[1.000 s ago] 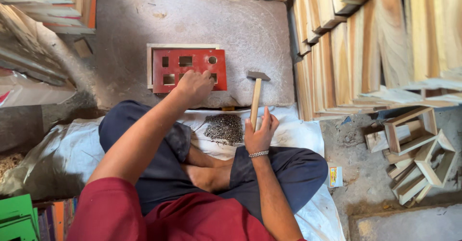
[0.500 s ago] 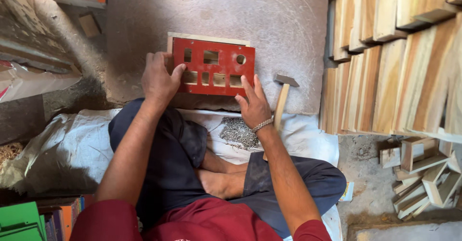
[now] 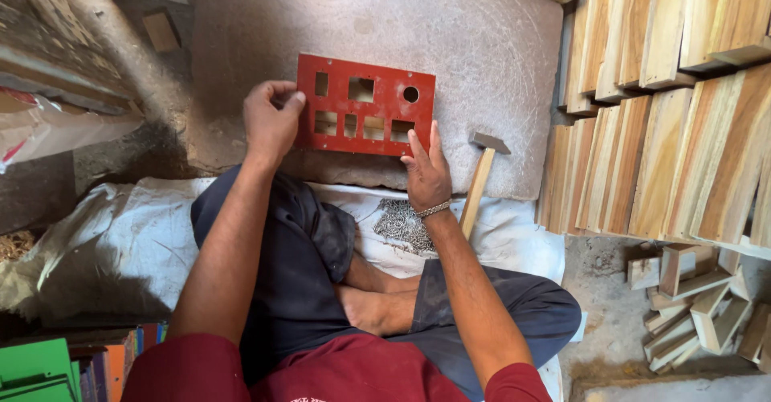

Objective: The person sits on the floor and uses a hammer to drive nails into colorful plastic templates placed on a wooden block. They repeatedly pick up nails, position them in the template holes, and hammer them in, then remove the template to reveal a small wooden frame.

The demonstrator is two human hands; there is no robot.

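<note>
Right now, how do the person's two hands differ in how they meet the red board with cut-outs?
The left hand pinches the left edge of the flat red board with cut-outs; the right hand lies flat, fingers spread, at its lower right edge. The right wrist wears a bracelet; the left is bare. Both touch the board.

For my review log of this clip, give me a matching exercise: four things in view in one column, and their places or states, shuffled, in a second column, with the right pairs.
Things
1. red panel
2. hammer
3. pile of small nails
4. left hand

Places or states
A. on the white cloth, by the person's legs
B. grips the panel's left edge
C. lies flat on the grey slab, with cut-out holes
D. lies beside the right hand, head on the slab, not held

Pairs: 1-C, 2-D, 3-A, 4-B
</note>
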